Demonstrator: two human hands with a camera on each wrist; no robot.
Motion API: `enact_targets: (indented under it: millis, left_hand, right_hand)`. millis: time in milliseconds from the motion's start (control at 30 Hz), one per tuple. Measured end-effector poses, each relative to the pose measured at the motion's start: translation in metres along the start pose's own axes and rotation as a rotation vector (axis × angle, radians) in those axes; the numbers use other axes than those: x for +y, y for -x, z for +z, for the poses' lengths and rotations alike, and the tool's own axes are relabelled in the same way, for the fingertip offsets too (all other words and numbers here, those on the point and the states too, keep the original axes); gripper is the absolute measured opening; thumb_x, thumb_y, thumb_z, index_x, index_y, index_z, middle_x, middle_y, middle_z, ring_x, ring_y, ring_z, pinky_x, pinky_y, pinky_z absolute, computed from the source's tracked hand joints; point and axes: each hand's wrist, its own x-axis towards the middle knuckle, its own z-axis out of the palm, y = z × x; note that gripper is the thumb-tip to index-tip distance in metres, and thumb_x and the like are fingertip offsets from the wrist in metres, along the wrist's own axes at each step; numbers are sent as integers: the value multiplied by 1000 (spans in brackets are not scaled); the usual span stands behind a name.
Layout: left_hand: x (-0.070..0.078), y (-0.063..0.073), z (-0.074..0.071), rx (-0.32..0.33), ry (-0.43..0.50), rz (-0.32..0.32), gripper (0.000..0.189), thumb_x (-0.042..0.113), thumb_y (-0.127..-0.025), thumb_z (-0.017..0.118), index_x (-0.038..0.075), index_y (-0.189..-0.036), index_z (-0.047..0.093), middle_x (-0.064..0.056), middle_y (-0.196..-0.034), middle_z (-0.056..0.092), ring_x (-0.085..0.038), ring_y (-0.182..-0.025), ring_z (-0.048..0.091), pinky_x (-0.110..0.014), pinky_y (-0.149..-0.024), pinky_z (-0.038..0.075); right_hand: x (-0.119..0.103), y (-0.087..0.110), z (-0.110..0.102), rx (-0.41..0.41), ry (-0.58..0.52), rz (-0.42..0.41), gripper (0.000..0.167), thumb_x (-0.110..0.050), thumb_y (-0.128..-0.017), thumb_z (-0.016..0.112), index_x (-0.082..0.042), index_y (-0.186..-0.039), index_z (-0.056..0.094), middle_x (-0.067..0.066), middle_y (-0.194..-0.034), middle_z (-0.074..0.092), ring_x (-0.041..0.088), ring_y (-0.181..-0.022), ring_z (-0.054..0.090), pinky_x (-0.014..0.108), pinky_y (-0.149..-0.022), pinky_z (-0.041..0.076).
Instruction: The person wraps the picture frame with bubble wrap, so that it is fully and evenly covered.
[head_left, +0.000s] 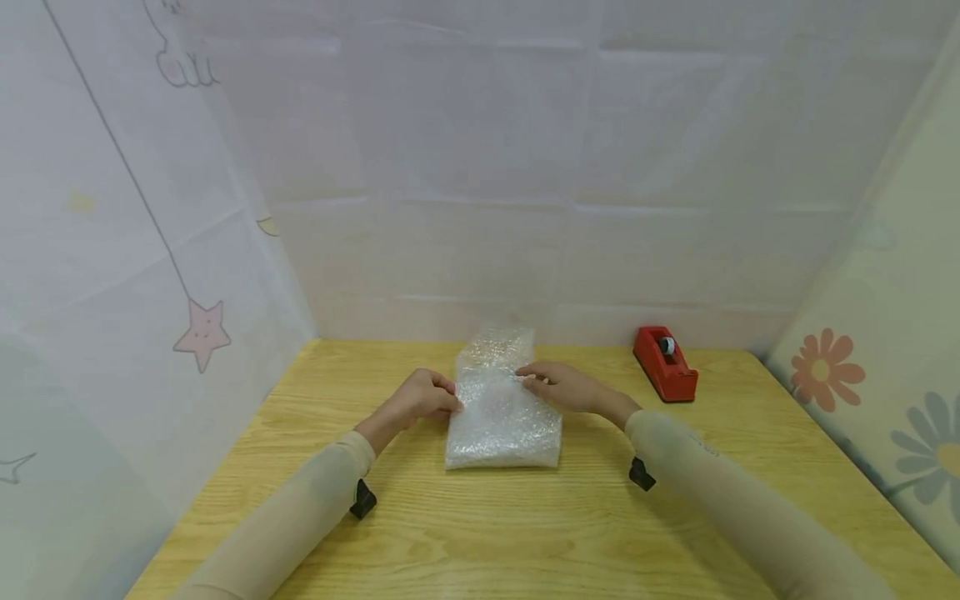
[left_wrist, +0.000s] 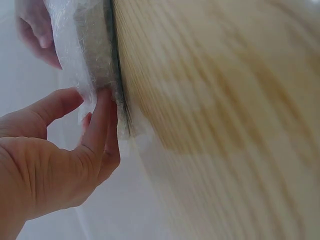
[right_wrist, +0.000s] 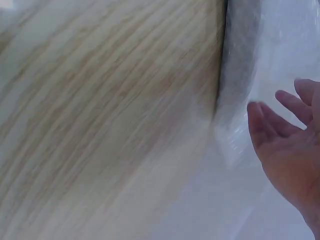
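Observation:
A bundle of clear bubble wrap lies on the wooden table, its far end narrower and loosely spread toward the back. My left hand is at its left edge. In the left wrist view, the thumb and fingers of that left hand pinch the wrap's edge. My right hand hovers over or lightly touches the wrap's upper right part, fingers loosely extended. Seen from the right wrist, the right hand has its fingers apart beside the wrap and grips nothing. What is inside the wrap cannot be made out.
A red tape dispenser with a roll of tape stands at the back right of the wooden table. A pale sheet hangs behind the table, with printed sheets at both sides.

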Motion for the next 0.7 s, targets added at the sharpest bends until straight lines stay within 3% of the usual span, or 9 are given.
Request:
enact_targets:
  millis: [100, 267, 367, 700]
  left_hand:
    - [-1, -1, 0, -1, 1, -5, 30, -1, -82, 82, -5, -107, 65, -18, -114, 61, -26, -88, 71, -41, -79, 59]
    - [-2, -2, 0, -7, 11, -3, 29, -1, -83, 80, -6, -107, 64, -19, -111, 62, -26, -86, 71, -44, -81, 59]
    - [-2, -2, -1, -14, 20, 0, 29, -2, -84, 79, -7, -108, 64, -19, -109, 63, -28, -87, 71, -44, -82, 58]
    - [-7, -4, -3, -50, 41, 7, 42, -2, -86, 78, -10, -122, 59, -21, -113, 63, -29, -91, 71, -44, -84, 58]
  right_hand:
    - [-16, -2, 5, -5, 210, -77, 50, -37, -108, 53, -5, -146, 55, 16, -148, 49, 33, -133, 47, 53, -107, 40]
    - [-36, -1, 13, -150, 406, -155, 67, -58, -99, 59, -14, -149, 54, 18, -158, 37, 36, -146, 30, 55, -114, 29]
    - [-40, 0, 16, -199, 435, -139, 71, -60, -96, 62, -15, -150, 53, 15, -159, 37, 35, -147, 30, 53, -115, 28]
    - [-29, -1, 20, -245, 419, -128, 69, -58, -98, 60, -16, -152, 51, 14, -160, 36, 34, -148, 28, 56, -115, 26]
